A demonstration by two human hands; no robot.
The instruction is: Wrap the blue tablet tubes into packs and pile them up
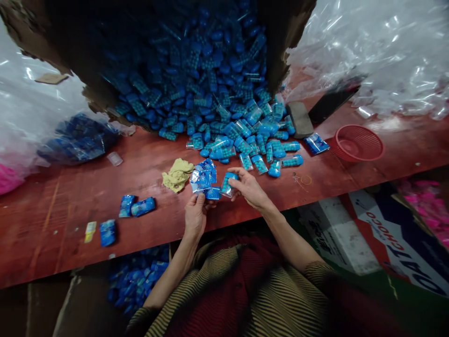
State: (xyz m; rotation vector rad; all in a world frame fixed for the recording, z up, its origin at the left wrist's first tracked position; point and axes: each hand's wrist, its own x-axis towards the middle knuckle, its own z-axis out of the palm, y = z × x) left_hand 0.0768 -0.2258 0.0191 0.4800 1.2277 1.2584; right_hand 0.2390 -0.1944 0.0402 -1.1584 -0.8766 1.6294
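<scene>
My left hand [195, 216] is closed on a fan of small blue printed packets [203, 178] at the near edge of the red-brown table [63, 234]. My right hand [249, 188] pinches a blue capsule-shaped item in a clear wrapper [229, 183] right beside those packets. Several more blue capsule items [245, 145] spill across the table from an open cardboard box [196, 61] lying on its side at the back.
A crumpled yellow cloth [177, 174] lies left of my hands. Loose blue packets [136, 207] sit at the near left. A red plastic basket [357, 143], a dark block [300, 119] and clear plastic bags [379, 51] are to the right. Boxes stand below the table.
</scene>
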